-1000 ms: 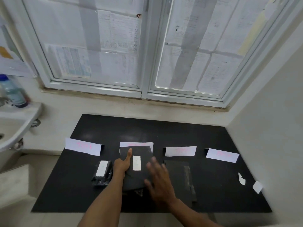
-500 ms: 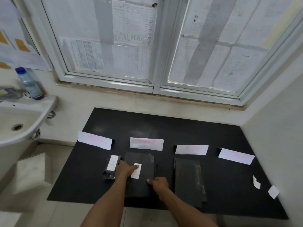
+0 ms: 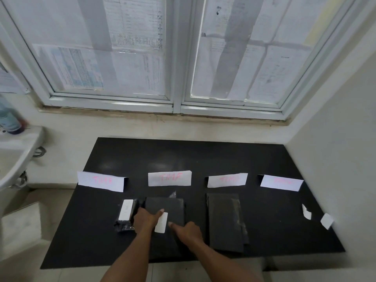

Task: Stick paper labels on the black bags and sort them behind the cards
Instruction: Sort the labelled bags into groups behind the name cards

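Observation:
Several white folded cards with pink writing stand in a row on the black mat (image 3: 203, 155); the second from the left is a card (image 3: 169, 178). Below it lies a flat black bag (image 3: 168, 206) with a white paper label (image 3: 161, 222) on it. My left hand (image 3: 145, 218) rests on the bag's left edge, thumb touching the label. My right hand (image 3: 188, 231) presses the bag just right of the label, fingers curled. A small labelled black bag (image 3: 126, 214) lies to the left. Another black bag (image 3: 225, 220) without a label lies below the third card (image 3: 227, 180).
Two loose white paper labels (image 3: 306, 213) (image 3: 327, 220) lie at the mat's right side near the wall. A white sink (image 3: 18, 157) with a bottle (image 3: 9, 119) on it stands at the left. A window covered with papers is behind the mat.
The middle bag has slid toward me, away from the second card. My right hand went from flat with spread fingers to curled beside the label. The camera shifted.

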Demonstrator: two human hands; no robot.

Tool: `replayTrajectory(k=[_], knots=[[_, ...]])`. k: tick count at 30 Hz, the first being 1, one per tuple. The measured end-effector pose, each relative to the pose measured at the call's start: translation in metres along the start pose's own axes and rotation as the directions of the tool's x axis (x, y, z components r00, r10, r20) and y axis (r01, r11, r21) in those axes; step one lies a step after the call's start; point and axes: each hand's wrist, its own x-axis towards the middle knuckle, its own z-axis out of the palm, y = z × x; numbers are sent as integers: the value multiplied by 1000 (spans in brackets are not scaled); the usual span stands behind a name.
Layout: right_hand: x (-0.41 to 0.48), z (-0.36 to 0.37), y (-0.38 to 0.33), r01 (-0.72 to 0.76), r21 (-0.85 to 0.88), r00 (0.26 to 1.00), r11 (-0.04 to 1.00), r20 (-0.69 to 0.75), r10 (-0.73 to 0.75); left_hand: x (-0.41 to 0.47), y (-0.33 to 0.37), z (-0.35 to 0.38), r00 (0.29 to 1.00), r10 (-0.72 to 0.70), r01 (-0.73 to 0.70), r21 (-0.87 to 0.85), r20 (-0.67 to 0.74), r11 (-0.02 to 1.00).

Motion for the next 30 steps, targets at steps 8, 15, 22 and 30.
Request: replayTrajectory(k=[8, 15, 22, 30], knots=[[12, 6, -22, -35, -297, 996, 954, -88, 9, 12, -2, -3, 999, 27, -27, 4, 24, 1000], [18, 6, -36, -82, -283, 989, 955, -145, 42, 25, 4, -7, 997, 48, -49, 27, 57, 998], [22, 5, -42, -65, -352, 988, 934, -151, 12, 24, 5, -3, 999, 38, -39, 88, 8, 995], [23, -16, -32, -11, -335, 949, 942, -301, -96, 9, 21, 14, 994, 25, -14, 103, -104, 995]])
